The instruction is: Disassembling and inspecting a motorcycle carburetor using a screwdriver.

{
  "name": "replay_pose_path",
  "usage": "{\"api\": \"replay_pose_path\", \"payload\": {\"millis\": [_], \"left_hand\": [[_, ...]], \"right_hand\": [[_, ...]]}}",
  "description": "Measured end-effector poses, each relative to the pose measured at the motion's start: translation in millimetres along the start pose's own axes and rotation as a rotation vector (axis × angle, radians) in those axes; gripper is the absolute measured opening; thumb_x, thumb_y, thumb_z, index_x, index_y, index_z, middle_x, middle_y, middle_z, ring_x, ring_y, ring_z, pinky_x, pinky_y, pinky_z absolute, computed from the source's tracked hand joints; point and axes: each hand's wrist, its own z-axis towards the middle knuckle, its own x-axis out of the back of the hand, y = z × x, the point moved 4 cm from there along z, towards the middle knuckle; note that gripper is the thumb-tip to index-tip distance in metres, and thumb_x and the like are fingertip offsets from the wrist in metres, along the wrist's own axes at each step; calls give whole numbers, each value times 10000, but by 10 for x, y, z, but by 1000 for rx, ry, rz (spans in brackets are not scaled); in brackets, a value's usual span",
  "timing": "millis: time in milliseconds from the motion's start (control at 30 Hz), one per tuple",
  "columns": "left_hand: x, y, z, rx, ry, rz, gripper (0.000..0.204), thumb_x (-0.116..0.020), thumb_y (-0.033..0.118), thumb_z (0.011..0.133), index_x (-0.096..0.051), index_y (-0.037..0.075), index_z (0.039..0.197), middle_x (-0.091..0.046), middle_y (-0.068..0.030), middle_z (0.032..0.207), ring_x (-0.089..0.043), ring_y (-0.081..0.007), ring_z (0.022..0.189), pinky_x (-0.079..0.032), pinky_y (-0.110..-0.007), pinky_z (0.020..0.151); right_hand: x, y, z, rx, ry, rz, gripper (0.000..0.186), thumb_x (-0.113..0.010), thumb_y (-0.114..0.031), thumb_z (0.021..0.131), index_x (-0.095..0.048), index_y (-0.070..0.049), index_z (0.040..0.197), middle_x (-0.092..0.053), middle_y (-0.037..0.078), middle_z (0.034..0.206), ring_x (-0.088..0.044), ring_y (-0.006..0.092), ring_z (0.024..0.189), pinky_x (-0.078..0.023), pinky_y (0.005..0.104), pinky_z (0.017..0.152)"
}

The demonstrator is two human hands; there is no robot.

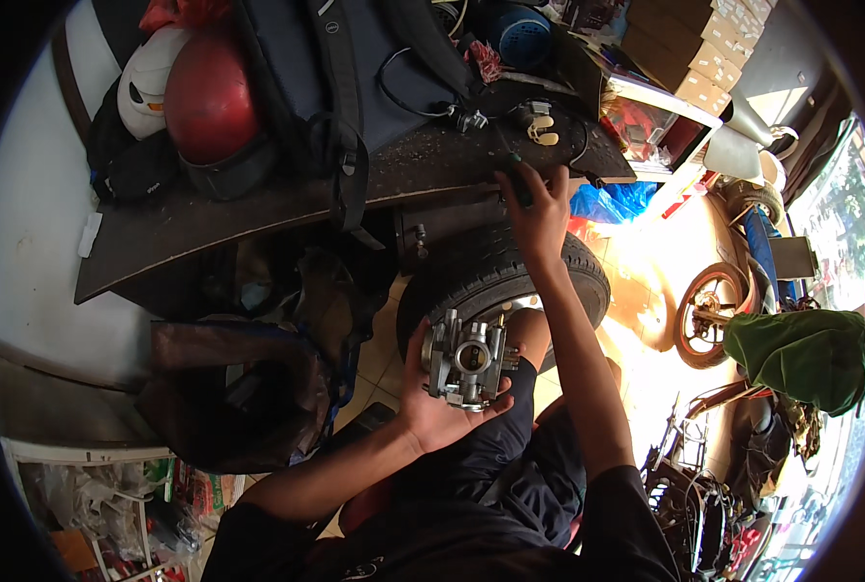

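Observation:
My left hand (pixel 430 417) is wrapped from below around a silver metal carburetor (pixel 472 357), with its round bore facing up at me. It is held above my lap, in front of a car tyre. Farther off, at the front edge of the dark workbench (pixel 258 215), my right hand (pixel 541 221) grips a screwdriver (pixel 520 187) by its dark green handle. The thin shaft points away over the bench top. Just beyond it lie a small metal fitting with a black cable (pixel 471 120) and a metal part with cream-coloured tabs (pixel 543 128).
A tyre (pixel 430 303) stands under the bench edge. On the bench are a red helmet (pixel 209 97), a white helmet (pixel 149 82) and a black backpack (pixel 296 68). A dark bag (pixel 228 407) sits at left. Motorcycle parts and a wheel (pixel 712 315) stand at right.

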Motion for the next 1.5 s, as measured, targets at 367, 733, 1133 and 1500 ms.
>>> {"api": "replay_pose_path", "payload": {"millis": [367, 733, 1133, 1500], "left_hand": [[38, -45, -24, 16, 63, 43, 933, -397, 833, 941, -485, 117, 1533, -493, -130, 1548, -640, -232, 1069, -490, -467, 1033], [15, -51, 5, 44, 11, -9, 886, -359, 833, 947, -554, 162, 1493, -585, -126, 1483, -697, -290, 1121, -499, -510, 1057], [-50, 58, 2, 17, 72, 22, 896, -413, 797, 963, -517, 80, 1490, -581, -134, 1459, -643, -330, 1242, -539, -529, 1020], [-140, -68, -17, -70, 255, 274, 876, -424, 748, 991, -315, 165, 1636, -307, -267, 1653, -341, -386, 1529, -339, -598, 1213]], "right_hand": [[-100, 23, -33, -37, -5, -17, 267, -807, -253, 889, -749, -116, 1110, -550, 140, 1001, -645, 324, 848, -543, 450, 685], [-322, 143, 219, -15, -92, -259, 445, -785, -435, 879, -729, -116, 1184, -595, 185, 1156, -610, 358, 1062, -481, 476, 886], [1684, 274, -1106, -378, -134, 80, 246, -739, -196, 961, -728, 33, 1049, -717, 134, 914, -691, 235, 814, -532, 362, 763], [3738, 786, -4292, -1301, -793, -455, 270, -609, -172, 894, -762, 44, 947, -737, 247, 804, -745, 353, 759, -560, 450, 710]]}}
